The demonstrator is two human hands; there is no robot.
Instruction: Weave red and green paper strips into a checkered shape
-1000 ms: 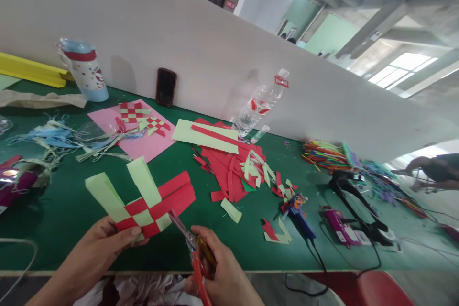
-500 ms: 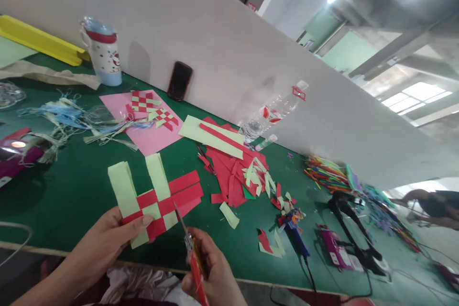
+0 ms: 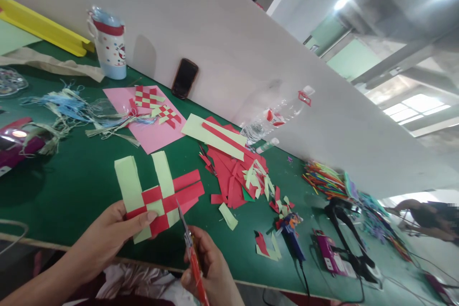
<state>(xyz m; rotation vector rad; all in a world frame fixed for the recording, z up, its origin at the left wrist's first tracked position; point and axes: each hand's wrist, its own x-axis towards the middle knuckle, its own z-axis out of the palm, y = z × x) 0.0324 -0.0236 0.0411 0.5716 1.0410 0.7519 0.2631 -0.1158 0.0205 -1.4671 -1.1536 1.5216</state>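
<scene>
Pinched between the thumb and fingers of my left hand (image 3: 120,222) is a woven paper piece (image 3: 155,206) of red and pale green strips. Two green strips stick up from its far side, and red ones stretch out to the right. My right hand (image 3: 212,258) is closed around a pair of scissors (image 3: 192,253) with orange-red handles. Their tip points up and away from me, against or just over the red strips at the weave's right side; I cannot tell whether it touches them. My right fingers partly hide the handles.
Behind the weave, a pink sheet (image 3: 150,139) carries two small woven pieces. Red paper sheets (image 3: 224,172) and scraps lie right of centre. A phone (image 3: 185,78), a cup (image 3: 112,48) and a plastic bottle (image 3: 274,117) stand along the partition. A blue glue gun (image 3: 293,241) trails its cord.
The view has shifted slightly. Both hands keep their grips, and the woven piece and the scissors hold nearly the same position relative to each other.
</scene>
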